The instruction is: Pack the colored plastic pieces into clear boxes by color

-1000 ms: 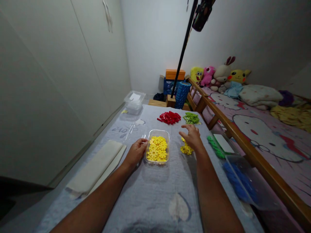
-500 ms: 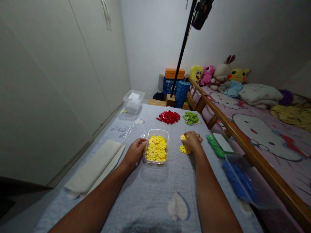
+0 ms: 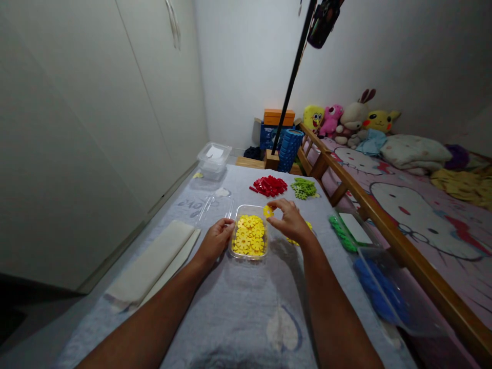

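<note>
A clear plastic box [image 3: 234, 252] full of yellow flower-shaped pieces [image 3: 249, 236] sits on the grey cloth in front of me. My left hand [image 3: 215, 241] grips the box's left rim. My right hand [image 3: 288, 220] pinches one yellow piece [image 3: 268, 211] over the box's far right corner. A few loose yellow pieces [image 3: 307, 226] lie on the cloth just right of that hand, partly hidden by it.
Further back lie a red pile [image 3: 269, 185] and a light green pile [image 3: 303, 187]. A lidded clear container [image 3: 213, 160] stands at the far left, a clear lid [image 3: 215, 207] nearer. Green pieces [image 3: 340, 233] and a bin of blue pieces [image 3: 378, 289] sit right, against the wooden bed rail [image 3: 388, 233]. A folded white cloth [image 3: 154, 264] lies left.
My right hand dropped onto the loose yellow pieces, pinched one, and carried it left over the box. The left hand stayed on the box rim.
</note>
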Action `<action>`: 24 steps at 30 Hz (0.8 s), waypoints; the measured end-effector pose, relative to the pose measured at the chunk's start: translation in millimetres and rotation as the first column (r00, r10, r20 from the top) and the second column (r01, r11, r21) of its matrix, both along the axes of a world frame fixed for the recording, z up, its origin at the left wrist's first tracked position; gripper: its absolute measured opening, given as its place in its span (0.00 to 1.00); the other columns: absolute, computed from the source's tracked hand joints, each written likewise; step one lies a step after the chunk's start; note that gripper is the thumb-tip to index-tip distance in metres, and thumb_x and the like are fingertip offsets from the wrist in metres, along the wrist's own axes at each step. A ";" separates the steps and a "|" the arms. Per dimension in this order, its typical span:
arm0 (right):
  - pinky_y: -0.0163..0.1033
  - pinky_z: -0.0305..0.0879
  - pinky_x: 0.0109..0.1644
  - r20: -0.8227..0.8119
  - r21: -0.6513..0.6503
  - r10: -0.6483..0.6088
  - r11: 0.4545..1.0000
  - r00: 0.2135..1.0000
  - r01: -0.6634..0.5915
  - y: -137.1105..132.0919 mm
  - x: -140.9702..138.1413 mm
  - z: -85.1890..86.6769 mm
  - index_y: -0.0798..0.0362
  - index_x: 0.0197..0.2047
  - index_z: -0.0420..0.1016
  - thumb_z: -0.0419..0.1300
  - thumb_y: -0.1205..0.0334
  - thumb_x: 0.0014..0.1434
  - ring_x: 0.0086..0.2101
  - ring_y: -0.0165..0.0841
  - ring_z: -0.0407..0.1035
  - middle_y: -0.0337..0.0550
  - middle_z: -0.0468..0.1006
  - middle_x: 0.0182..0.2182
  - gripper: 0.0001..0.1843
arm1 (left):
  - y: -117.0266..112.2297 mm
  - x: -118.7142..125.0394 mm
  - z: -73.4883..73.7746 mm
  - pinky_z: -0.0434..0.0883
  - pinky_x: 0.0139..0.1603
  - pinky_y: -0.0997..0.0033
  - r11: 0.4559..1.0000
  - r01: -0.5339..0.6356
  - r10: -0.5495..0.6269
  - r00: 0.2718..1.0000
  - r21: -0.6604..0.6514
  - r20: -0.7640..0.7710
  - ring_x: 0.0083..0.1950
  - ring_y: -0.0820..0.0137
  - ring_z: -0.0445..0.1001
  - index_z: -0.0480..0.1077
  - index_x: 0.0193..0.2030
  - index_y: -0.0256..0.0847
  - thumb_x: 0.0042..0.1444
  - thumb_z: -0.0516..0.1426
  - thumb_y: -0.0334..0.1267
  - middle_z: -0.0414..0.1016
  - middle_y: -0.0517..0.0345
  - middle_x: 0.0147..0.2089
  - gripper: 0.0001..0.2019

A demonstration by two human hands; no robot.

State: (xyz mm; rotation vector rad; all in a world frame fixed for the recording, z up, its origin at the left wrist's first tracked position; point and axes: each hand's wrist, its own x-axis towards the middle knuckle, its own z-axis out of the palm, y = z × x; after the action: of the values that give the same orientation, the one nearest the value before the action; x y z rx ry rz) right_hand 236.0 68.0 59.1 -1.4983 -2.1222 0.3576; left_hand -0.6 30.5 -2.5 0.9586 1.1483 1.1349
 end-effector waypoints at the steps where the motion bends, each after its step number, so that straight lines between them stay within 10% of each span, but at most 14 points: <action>1: 0.48 0.55 0.56 0.033 0.003 0.010 1.000 0.999 -0.010 -3.5 -8.2 1.7 0.49 0.51 0.75 0.63 0.62 0.54 0.49 0.41 0.64 0.44 0.76 0.47 0.20 | 0.7 -0.4 -2.1 0.52 0.17 0.81 1.000 0.005 -0.005 1.000 0.003 0.000 0.17 0.79 0.60 0.69 0.39 0.39 0.48 0.63 0.54 0.65 0.69 0.19 0.21; 9: 0.54 0.51 0.60 0.202 0.039 -0.064 0.998 0.977 0.057 -5.8 -28.3 -10.0 0.50 0.52 0.77 0.66 0.58 0.54 0.54 0.47 0.60 0.50 0.72 0.53 0.21 | -0.3 0.5 1.0 0.60 0.21 0.79 1.000 0.008 -0.008 1.000 0.004 -0.002 0.20 0.77 0.65 0.69 0.41 0.39 0.48 0.63 0.54 0.71 0.66 0.23 0.21; 16: 0.52 0.56 0.58 0.065 0.111 -0.292 0.952 0.954 0.284 13.5 45.0 -11.1 0.48 0.51 0.77 0.61 0.58 0.57 0.53 0.45 0.64 0.48 0.74 0.51 0.17 | -2.5 1.1 5.1 0.55 0.19 0.80 1.000 -0.001 0.001 1.000 -0.009 0.003 0.18 0.78 0.60 0.68 0.40 0.39 0.47 0.63 0.53 0.67 0.69 0.20 0.21; 24: 0.49 0.58 0.56 0.370 -0.134 -0.471 0.826 0.801 0.548 15.4 80.3 -33.1 0.49 0.54 0.77 0.60 0.56 0.58 0.55 0.49 0.64 0.52 0.73 0.55 0.21 | -2.4 1.4 5.3 0.58 0.19 0.80 1.000 0.005 -0.005 1.000 0.000 0.014 0.20 0.77 0.65 0.69 0.41 0.39 0.46 0.63 0.52 0.70 0.67 0.23 0.22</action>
State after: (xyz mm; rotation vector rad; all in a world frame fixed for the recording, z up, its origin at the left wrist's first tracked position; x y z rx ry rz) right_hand 316.3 83.4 26.1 -2.3356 -1.8280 0.1707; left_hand 0.8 28.1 2.8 0.9518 1.1335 1.1361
